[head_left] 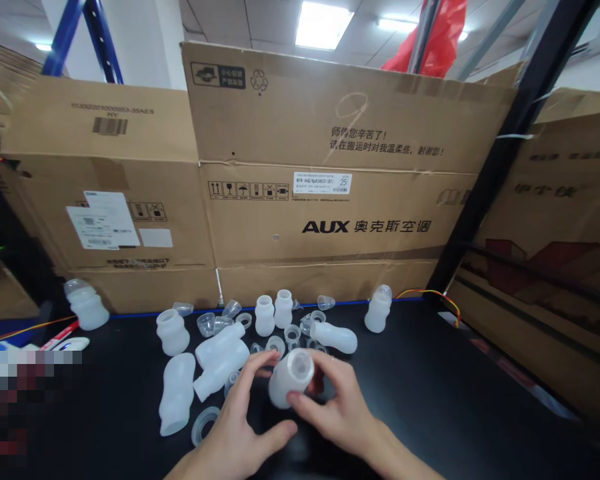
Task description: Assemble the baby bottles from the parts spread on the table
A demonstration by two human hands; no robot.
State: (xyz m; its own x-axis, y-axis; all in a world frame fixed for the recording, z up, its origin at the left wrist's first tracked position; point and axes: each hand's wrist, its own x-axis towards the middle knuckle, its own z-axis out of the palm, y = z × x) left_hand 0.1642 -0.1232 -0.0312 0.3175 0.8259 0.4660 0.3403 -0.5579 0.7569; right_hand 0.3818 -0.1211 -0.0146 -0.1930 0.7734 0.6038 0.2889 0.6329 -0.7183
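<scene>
A white translucent baby bottle (pixel 281 385) stands tilted toward me near the middle of the black table, a ring and a clear part at its top. My right hand (pixel 343 403) grips it from the right, thumb in front and fingers behind. To its left, my left hand (pixel 247 417) curves with thumb and fingers apart; whether a fingertip touches the bottle is hard to tell. Loose bottle bodies (pixel 177 393) lie left of my hands, and a clear ring (pixel 205 425) rests by my left wrist. Behind the hands are several rings (pixel 293 335) and clear caps (pixel 206 325).
Two open bottle bodies (pixel 265 316) stand at the back, another (pixel 334 338) lies right of them. Capped bottles stand at the far left (pixel 89 307) and back right (pixel 379 310). Cardboard panels (pixel 330 147) wall the table's rear; a dark post (pixel 500 147) rises at right.
</scene>
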